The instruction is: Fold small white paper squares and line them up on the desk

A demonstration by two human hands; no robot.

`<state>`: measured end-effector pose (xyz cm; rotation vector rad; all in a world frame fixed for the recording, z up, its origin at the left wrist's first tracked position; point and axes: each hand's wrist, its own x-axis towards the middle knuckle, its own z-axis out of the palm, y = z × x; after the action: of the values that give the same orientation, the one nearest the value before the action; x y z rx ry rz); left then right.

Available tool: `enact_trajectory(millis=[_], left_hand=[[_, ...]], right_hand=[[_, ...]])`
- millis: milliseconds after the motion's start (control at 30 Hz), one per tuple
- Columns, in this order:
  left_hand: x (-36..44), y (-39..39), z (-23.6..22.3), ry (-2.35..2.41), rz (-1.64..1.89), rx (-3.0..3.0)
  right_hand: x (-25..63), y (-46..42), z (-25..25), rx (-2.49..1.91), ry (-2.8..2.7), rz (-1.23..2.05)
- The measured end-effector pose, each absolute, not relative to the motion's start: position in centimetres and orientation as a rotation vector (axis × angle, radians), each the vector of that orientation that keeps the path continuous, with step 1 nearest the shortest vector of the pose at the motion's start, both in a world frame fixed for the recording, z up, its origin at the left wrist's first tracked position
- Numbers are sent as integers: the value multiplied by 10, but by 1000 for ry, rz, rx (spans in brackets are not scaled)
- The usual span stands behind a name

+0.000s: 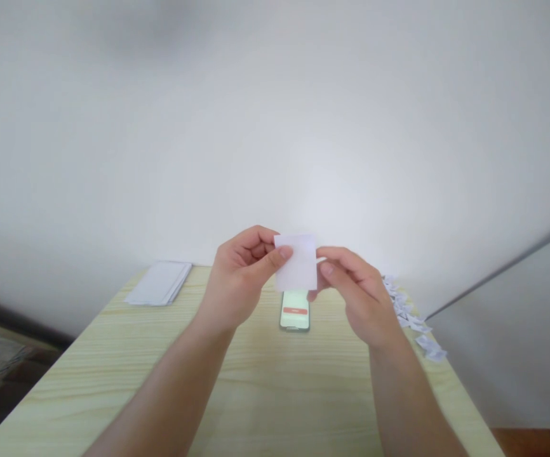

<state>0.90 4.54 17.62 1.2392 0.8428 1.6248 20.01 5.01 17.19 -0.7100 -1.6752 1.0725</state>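
1 paper square, partly hiding the phone, is pinched by the left hand; whether the right hand grips it I cannot tell; probably light, easily creased, best held by edges

Single head camera: looks from above and behind the fingers, forward and down, close enough for both forearms to enter below them; tabletop under the fingers, wall filling upper frame beyond
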Motion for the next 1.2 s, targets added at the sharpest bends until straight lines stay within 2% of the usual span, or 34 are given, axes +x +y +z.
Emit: enact_trajectory(millis=[167, 333, 533, 767, 933, 1200], left_hand=[[8, 46, 177, 781, 1577, 1163], [8, 45, 179, 762, 1530, 1147], [6, 43, 180, 736, 1448, 1219], [0, 39, 184, 822, 1259, 1473], [2, 36, 187, 877, 1243, 1520], [0, 35, 189, 836, 1257, 1518]], right_hand=[[199, 51, 168, -658, -1681, 773], [201, 50, 171, -610, -1757, 662], [199, 46, 176, -621, -1756, 670], [203, 42, 178, -656, -1751, 841], [205, 40, 180, -720, -1878, 810], [200, 38, 180, -800, -1771, 803]])
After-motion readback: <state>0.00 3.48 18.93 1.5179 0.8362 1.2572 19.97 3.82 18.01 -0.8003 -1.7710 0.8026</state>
